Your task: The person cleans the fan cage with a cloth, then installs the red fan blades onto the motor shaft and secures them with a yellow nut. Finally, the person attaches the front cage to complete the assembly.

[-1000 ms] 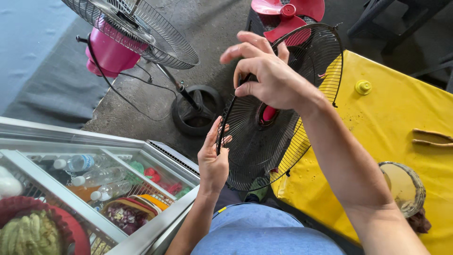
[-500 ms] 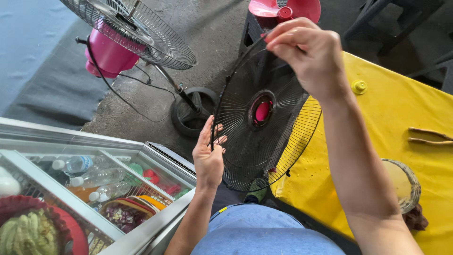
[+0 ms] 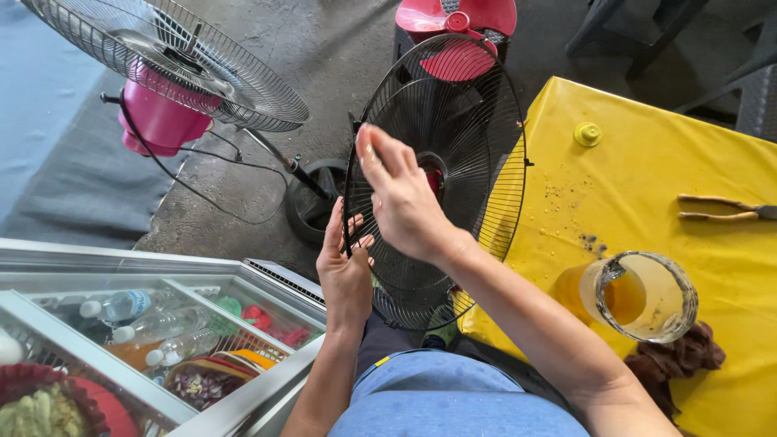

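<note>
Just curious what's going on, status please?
Left hand grips black fan grille rim. Right hand flat on its wires. Nothing in the way.

This looks like a small shopfront used as a repair spot, on a rough concrete floor (image 3: 340,48). Just left of the hands (image 3: 380,235) stands a glass-topped chest freezer (image 3: 267,324) stocked with bottles (image 3: 121,306) and packaged goods, as a shop would keep. To their right is a table under a yellow cover (image 3: 647,178), with pliers (image 3: 724,208) and a yellow cap (image 3: 588,133) on it. Beyond the hands, a pink standing fan (image 3: 162,73) with its cable and a red fan blade (image 3: 457,24) lie about as repair work.
</note>
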